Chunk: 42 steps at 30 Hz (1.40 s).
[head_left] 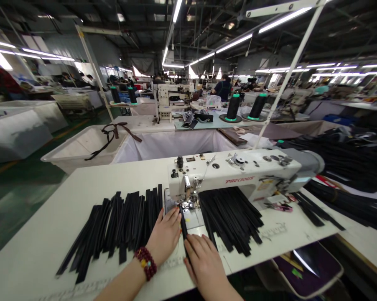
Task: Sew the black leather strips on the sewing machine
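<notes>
So there's this white sewing machine (238, 175) with PRECIOUS in red on its arm, sitting on a pale desk (91, 175), and both hands are right in front of the needle end. The left hand (166, 232) lies palm down with its fingers pretty much straight and close together, fingertips beside the presser foot (188, 205), not closed around anything I can make out. There's a dark red beaded bracelet (146, 263) on that wrist. The right hand (204, 259) is nearer the camera, also palm down, fingers a bit bent, pressing on the lower part of a narrow black strip (184, 228). That strip runs between the two hands, its far end up at the presser foot; whether the right thumb pinches it from the side, I can't tell. Left of the left hand there's a fanned-out bunch of black strips (113, 221), kinda messy, flat on the desk. Beyond the right hand, under the machine's arm, is a second pile of black strips (230, 217), and further right of that some pink-handled snips (281, 207) lie near the machine's base. Way past the hands, behind the desk, there's a pale bin (85, 146) with a dark strap (108, 140) draped over its edge, plus two black thread cones (233, 108) standing off to the right.
</notes>
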Tool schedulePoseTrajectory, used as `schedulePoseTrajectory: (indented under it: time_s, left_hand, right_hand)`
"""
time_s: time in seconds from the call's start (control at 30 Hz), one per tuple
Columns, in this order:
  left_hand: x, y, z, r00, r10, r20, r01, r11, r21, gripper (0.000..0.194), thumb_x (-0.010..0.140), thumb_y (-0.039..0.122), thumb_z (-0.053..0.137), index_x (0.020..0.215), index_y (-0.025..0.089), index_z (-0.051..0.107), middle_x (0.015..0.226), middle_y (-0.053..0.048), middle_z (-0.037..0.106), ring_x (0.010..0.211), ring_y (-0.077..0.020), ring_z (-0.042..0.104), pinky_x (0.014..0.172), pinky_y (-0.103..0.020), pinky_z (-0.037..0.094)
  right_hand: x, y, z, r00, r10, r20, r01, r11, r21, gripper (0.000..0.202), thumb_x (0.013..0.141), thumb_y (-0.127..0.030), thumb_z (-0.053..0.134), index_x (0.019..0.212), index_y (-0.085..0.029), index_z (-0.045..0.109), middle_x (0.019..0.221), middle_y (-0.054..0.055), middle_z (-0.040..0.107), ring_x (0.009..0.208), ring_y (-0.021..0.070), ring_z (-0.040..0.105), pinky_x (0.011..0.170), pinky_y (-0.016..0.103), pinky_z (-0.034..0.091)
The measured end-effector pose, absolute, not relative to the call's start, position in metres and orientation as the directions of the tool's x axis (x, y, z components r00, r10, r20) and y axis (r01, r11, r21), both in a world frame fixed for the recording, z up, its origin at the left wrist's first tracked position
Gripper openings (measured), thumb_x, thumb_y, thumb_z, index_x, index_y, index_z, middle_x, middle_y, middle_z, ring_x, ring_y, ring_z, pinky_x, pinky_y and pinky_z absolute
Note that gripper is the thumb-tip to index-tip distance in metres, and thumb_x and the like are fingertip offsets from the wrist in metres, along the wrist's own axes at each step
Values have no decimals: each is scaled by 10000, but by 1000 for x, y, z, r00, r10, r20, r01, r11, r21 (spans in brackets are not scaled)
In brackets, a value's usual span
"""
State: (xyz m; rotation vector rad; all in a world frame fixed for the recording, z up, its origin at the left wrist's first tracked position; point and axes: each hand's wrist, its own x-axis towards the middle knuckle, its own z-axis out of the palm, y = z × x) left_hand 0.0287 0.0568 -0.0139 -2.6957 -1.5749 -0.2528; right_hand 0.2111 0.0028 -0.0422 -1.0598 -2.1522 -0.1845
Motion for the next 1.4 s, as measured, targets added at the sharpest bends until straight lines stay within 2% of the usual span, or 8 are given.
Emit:
schedulePoseTrajectory:
  time_s: [0.07,0.27,0.53,0.7,0.83,1.0,1.23,1.4]
  left_hand:
    - [27,48,-15,518,842,150,848,-528,41,407,941,189,453,1316,124,594,1425,-150,576,1345,-286,497,1141,-570,339]
    - [21,38,-19,577,796,182,811,-584,-17,414,936,210,488,1335,145,578,1437,-135,569,1354,-263,489,1157,-510,318]
    - [22,55,-17,554,818,157,828,-561,5,405,935,209,494,1325,151,583,1446,-131,561,1340,-281,504,1122,-538,371]
    - [23,67,-19,517,845,135,853,-523,7,413,919,180,490,1316,121,586,1436,-155,563,1348,-298,492,1130,-566,358]
    - [20,76,-22,507,851,139,857,-514,19,413,928,195,472,1320,132,585,1433,-156,567,1348,-295,495,1141,-552,350]
    - [18,82,-16,511,856,77,858,-513,14,425,935,197,447,1328,109,582,1415,-179,577,1343,-315,499,1117,-576,381]
    - [18,85,-15,483,874,55,874,-485,39,417,930,201,481,1326,122,585,1384,-158,608,1332,-311,510,1125,-559,384]
    - [18,87,-15,489,871,53,872,-490,4,420,930,191,473,1332,128,579,1398,-149,598,1336,-309,504,1123,-551,388]
  right_hand:
    - [218,-6,-48,-446,589,674,702,697,-145,247,951,-292,569,1155,-174,644,1163,72,694,1079,227,607,1042,389,403]
    - [230,-19,-69,-496,517,698,673,737,-68,284,924,-351,608,1142,-177,665,1140,73,714,1093,225,614,1175,407,293]
    - [225,-1,-60,-478,562,675,659,737,-147,246,922,-339,621,1102,-176,660,1116,57,718,1077,198,628,1236,408,137]
    - [231,15,-46,-597,616,514,650,747,-141,293,911,-207,582,1198,-175,628,1211,75,689,1154,217,601,1221,438,182]
    - [229,27,-38,-612,643,461,650,741,-169,300,929,-227,582,1221,-171,623,1239,77,679,1164,215,593,1215,438,193]
    - [218,41,-37,-531,674,514,674,703,-225,288,928,-344,648,1169,-187,652,1177,59,704,1102,210,622,1208,442,215]
    - [208,59,-35,-522,689,502,676,694,-249,271,939,-299,644,1184,-181,644,1150,57,707,1105,203,618,1211,446,213]
    - [201,76,-42,-532,646,547,679,712,-180,223,938,-248,651,1142,-159,662,1111,58,710,1080,205,618,1222,469,180]
